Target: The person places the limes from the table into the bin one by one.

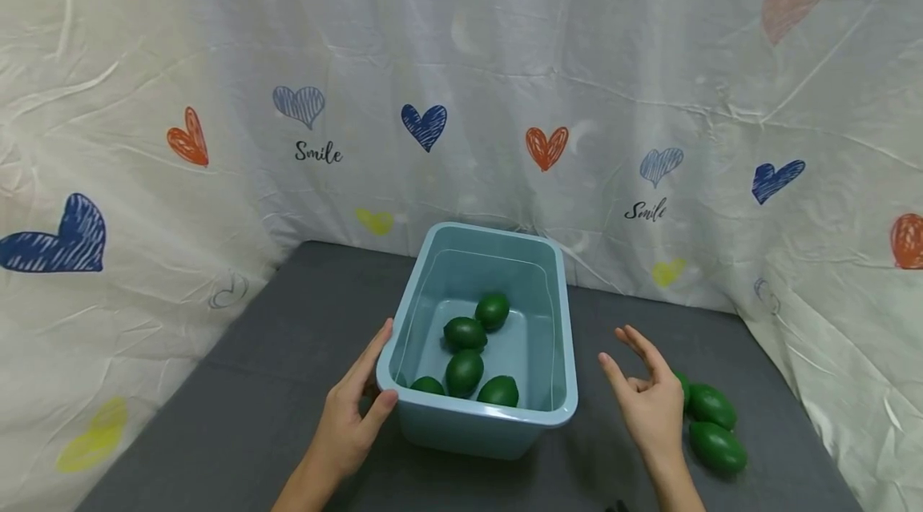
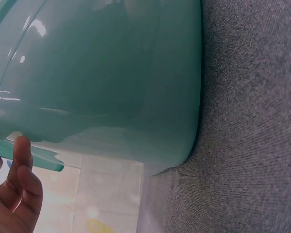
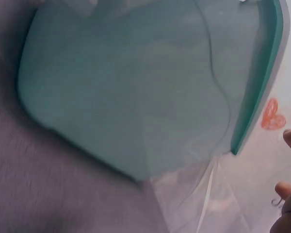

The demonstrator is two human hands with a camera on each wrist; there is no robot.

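A light blue plastic bin stands on the table, holding several dark green, lime-like fruits. My left hand grips its near left corner, thumb at the front rim and fingers along the left side. In the left wrist view, fingertips touch the bin wall just by the rim. To the right of the bin, my right hand is raised with thumb and index finger spread apart, nothing between them. Just right of that hand lie more green fruits, one partly hidden behind it.
A dark grey cloth covers the table. Behind it and at both sides hangs a white curtain printed with hearts and the word "Smile". A small dark object shows at the bottom edge of the head view.
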